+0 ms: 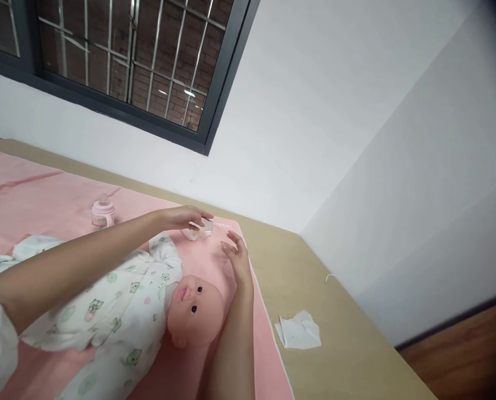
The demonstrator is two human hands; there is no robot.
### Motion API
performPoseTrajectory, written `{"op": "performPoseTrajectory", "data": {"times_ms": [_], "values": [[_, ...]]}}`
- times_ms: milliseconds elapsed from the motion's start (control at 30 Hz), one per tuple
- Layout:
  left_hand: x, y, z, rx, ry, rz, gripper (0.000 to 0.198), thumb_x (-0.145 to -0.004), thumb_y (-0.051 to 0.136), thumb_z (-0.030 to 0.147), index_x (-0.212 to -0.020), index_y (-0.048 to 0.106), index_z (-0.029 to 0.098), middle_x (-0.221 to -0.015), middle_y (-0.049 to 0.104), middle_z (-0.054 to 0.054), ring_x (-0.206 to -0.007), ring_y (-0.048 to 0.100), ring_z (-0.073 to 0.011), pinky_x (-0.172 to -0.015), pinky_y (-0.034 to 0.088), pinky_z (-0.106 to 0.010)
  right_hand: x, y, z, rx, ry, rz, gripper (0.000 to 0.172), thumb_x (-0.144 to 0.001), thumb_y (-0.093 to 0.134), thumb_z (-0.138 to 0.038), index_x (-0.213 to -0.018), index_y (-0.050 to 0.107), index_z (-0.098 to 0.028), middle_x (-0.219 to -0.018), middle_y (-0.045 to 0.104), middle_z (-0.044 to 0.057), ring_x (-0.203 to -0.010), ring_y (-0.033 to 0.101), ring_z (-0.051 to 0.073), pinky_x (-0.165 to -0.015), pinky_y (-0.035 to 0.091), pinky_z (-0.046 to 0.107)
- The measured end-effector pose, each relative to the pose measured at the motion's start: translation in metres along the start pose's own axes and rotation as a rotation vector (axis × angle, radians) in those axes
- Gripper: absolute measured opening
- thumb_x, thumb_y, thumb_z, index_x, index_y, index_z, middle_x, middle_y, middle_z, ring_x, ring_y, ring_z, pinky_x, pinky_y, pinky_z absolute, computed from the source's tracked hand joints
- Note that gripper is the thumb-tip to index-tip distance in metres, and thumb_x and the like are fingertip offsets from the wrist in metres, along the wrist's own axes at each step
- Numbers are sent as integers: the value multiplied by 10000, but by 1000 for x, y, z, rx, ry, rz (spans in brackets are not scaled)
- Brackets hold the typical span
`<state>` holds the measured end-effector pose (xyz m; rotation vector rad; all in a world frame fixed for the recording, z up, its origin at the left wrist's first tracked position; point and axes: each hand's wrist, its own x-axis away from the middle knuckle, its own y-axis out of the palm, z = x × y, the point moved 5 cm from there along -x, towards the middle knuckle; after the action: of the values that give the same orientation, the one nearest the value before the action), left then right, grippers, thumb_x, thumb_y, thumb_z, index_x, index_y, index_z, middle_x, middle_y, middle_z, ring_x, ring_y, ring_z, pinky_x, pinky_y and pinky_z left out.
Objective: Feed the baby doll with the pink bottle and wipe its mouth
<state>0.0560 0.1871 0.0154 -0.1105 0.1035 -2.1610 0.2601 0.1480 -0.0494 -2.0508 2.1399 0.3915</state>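
Observation:
A baby doll (195,311) in a white onesie with a green animal print lies face up on a pink mat (181,366). My left arm stretches across the doll's body. Beyond the doll's sleeve, my left hand (185,216) is over a small clear plastic container (207,226), its fingers extended and apart. Whether the fingertips touch the container cannot be made out. A second small translucent piece (191,234) lies just below that hand. Past the doll's head, my right hand (237,260) is raised with fingers curved and apart, nothing in it.
A pink-topped baby bottle (103,211) with a handle stands on the mat behind my left forearm. On the tan surface (281,261) to the right lies a crumpled white tissue (300,330). White walls and a barred window (126,55) border the far side.

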Motion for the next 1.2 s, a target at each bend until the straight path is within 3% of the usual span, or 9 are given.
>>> {"op": "performPoseTrajectory", "data": {"times_ms": [167,300,433,533,667,767,867,1100,1200], "values": [[36,36,26,183,103,-105,544,-667,709,235,-1200,639,152,-1210,625,-104,-1073,560,-207,-789,439,-273,9,6,-49,241,-77,-54,728,-577,841,-277,-1248,564,-330,-1438,460,34,-1217,503,258,-991,434,398],[64,46,34,236,154,-104,489,-664,706,242,-1148,673,175,-1166,639,-80,-1125,535,-226,-835,427,-281,17,19,-79,363,-199,-91,260,-777,660,-344,-1008,669,-227,-1118,652,47,-1064,570,213,-926,429,343],[88,37,33,118,219,79,495,-712,653,310,-1194,633,201,-1152,641,-68,-1065,561,-223,-847,435,-298,24,31,-97,425,-173,-154,229,-820,593,-400,-826,662,-181,-794,633,20,-753,556,157,-697,422,266],[102,26,30,-54,289,276,543,-728,660,420,-1226,575,219,-1277,572,-84,-1068,557,-238,-875,461,-333,30,41,-110,438,-172,-179,254,-812,609,-420,-827,664,-173,-774,621,14,-705,530,141,-669,407,255],[110,20,16,-193,311,370,690,-689,728,475,-1286,483,231,-1344,513,-104,-1224,483,-269,-975,440,-365,40,60,-123,407,-181,-225,259,-822,609,-422,-842,656,-168,-793,613,15,-745,541,146,-694,415,255],[110,22,4,-104,300,278,758,-682,771,416,-1323,422,214,-1312,552,-127,-1216,517,-282,-966,453,-380,45,74,-125,397,-164,-273,273,-828,613,-436,-783,623,-167,-773,581,9,-737,522,138,-666,400,243],[113,29,-3,102,244,141,766,-707,771,397,-1340,389,195,-1204,626,-136,-1053,623,-288,-778,523,-351,47,83,-125,372,-139,-291,283,-827,622,-446,-781,616,-167,-780,570,7,-732,505,131,-654,392,240],[123,31,-6,118,137,130,397,-722,747,485,-870,691,121,-834,692,-70,-765,644,-218,-644,478,-281,50,97,-125,246,-85,-306,319,-805,658,-426,-1011,612,-187,-777,600,4,-731,542,136,-656,421,253],[130,22,4,-34,254,268,326,-723,741,472,-791,722,154,-973,685,-74,-887,643,-238,-730,505,-301,52,97,-127,302,-79,-253,451,-833,624,-391,-1246,524,-241,-622,496,-57,-609,468,111,-593,376,237]]}}
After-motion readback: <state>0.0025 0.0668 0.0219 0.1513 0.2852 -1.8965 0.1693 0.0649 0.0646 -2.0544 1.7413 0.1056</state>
